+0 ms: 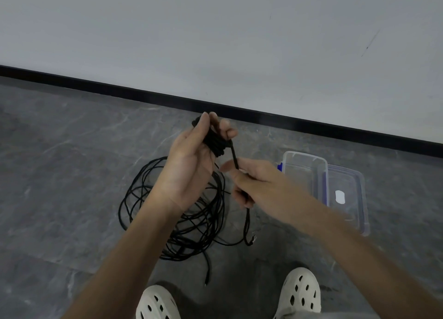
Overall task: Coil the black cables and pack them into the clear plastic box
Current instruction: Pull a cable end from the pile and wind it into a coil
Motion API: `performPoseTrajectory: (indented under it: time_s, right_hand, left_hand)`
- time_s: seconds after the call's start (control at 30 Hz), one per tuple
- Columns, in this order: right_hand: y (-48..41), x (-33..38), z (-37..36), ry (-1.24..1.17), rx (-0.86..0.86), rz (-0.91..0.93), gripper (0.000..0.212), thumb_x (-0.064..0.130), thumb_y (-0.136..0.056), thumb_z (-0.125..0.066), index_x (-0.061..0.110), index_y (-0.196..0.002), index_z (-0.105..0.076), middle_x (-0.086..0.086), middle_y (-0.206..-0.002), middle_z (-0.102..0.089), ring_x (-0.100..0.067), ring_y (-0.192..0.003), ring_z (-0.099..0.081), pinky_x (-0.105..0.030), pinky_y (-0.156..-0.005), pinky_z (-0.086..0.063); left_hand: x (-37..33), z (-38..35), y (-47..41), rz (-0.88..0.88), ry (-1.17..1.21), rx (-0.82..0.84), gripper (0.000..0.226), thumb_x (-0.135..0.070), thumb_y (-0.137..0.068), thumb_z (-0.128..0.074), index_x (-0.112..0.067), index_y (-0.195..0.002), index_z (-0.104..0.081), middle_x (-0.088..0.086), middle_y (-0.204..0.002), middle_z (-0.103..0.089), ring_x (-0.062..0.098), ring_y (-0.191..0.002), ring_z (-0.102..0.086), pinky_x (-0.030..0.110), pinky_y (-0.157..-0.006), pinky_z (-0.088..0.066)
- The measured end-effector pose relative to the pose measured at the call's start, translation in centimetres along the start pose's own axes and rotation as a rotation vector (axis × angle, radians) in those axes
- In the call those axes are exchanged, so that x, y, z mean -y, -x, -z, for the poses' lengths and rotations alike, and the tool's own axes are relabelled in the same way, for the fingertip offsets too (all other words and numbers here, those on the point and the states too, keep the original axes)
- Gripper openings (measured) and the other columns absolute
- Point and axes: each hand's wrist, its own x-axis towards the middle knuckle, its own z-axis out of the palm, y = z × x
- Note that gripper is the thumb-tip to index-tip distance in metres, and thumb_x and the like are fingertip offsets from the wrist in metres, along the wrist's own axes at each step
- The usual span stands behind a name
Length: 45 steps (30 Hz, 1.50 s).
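Floor (60, 175): grey veined stone, running up to a black skirting board (143, 94) under a pale wall (215, 31).

Clear plastic box (304, 155): sitting open on the floor near the skirting board, showing blue clips. Its lid (354, 199) is lying just beside it on the right, carrying a small white label (340, 196).

Left hand (189, 165): hovering above the floor left of the box, palm facing the camera, fingers curling round a tight coil of black cable (215, 143) that is wrapping them.

Right hand (254, 182): hanging between the left hand and the box, thumb and fingers pinching the cable strand (235, 157) that is running down from the coil; the strand is passing through the fist and trailing to a free end (250, 242) on the floor.

Loose black cable (182, 222): lying in tangled loops on the floor, well left of the box and under the left forearm; one plug end (206, 281) is trailing toward the camera.

White perforated clogs (157, 304) (300, 292): standing at the bottom edge, nearer the camera than the box.
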Motion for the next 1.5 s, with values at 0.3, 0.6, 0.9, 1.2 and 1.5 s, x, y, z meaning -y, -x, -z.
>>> performPoseTrajectory:
  time_s: [0.3, 0.6, 0.9, 1.2, 1.5]
  right_hand:
    - [1.1, 0.9, -0.8, -0.072, 0.211, -0.016, 0.021, 0.012, -0.101, -0.043, 0.001, -0.113, -0.056, 0.001, -0.069, -0.065, -0.017, -0.071, -0.062, -0.036, -0.078, -0.054]
    - [1.5, 1.2, -0.7, 0.014, 0.289, -0.013, 0.028, 0.016, -0.101, -0.043, -0.006, -0.113, -0.054, 0.006, -0.06, -0.056, -0.008, -0.058, -0.051, -0.024, -0.063, -0.046]
    - [1.8, 1.3, 1.4, -0.066, 0.065, 0.007, 0.03, 0.02, -0.101, -0.042, 0.009, -0.097, -0.07, 0.013, -0.048, -0.036, -0.005, -0.048, -0.035, -0.024, -0.055, -0.036]
    - [2.2, 1.7, 2.7, -0.1, -0.134, 0.075, 0.033, 0.021, -0.098, -0.047, 0.003, -0.083, -0.07, 0.009, -0.039, -0.05, -0.019, -0.045, -0.036, -0.039, -0.058, -0.03]
    - [1.2, 0.8, 3.4, -0.163, -0.326, 0.162, 0.029, 0.038, -0.075, -0.065, 0.012, -0.082, -0.073, -0.006, -0.073, -0.071, -0.008, -0.054, -0.052, -0.022, -0.054, -0.041]
  left_hand:
    - [0.3, 0.4, -0.5, -0.135, -0.061, -0.2, 0.021, -0.019, -0.103, -0.037, -0.009, -0.102, -0.056, -0.005, -0.09, -0.069, 0.013, -0.099, -0.065, 0.022, -0.093, -0.048]
    - [1.7, 0.9, -0.5, -0.211, -0.859, -0.275, 0.01, -0.017, -0.101, -0.045, -0.019, -0.1, -0.055, -0.009, -0.096, -0.067, -0.003, -0.096, -0.063, 0.011, -0.084, -0.045]
    - [1.1, 0.9, -0.1, 0.201, -1.093, 0.058, 0.049, -0.046, -0.102, -0.035, -0.013, -0.084, -0.067, -0.011, -0.066, -0.062, 0.003, -0.069, -0.06, 0.025, -0.072, -0.043]
    - [0.3, -0.5, 0.8, 0.396, -0.907, 0.294, 0.069, -0.055, -0.098, -0.014, -0.01, -0.08, -0.063, -0.001, -0.075, -0.07, 0.007, -0.078, -0.064, 0.011, -0.077, -0.044]
    - [0.0, -0.5, 0.9, 0.398, -0.496, 0.419, 0.044, -0.04, -0.098, -0.027, -0.012, -0.079, -0.054, -0.001, -0.062, -0.058, 0.016, -0.065, -0.061, 0.022, -0.072, -0.048]
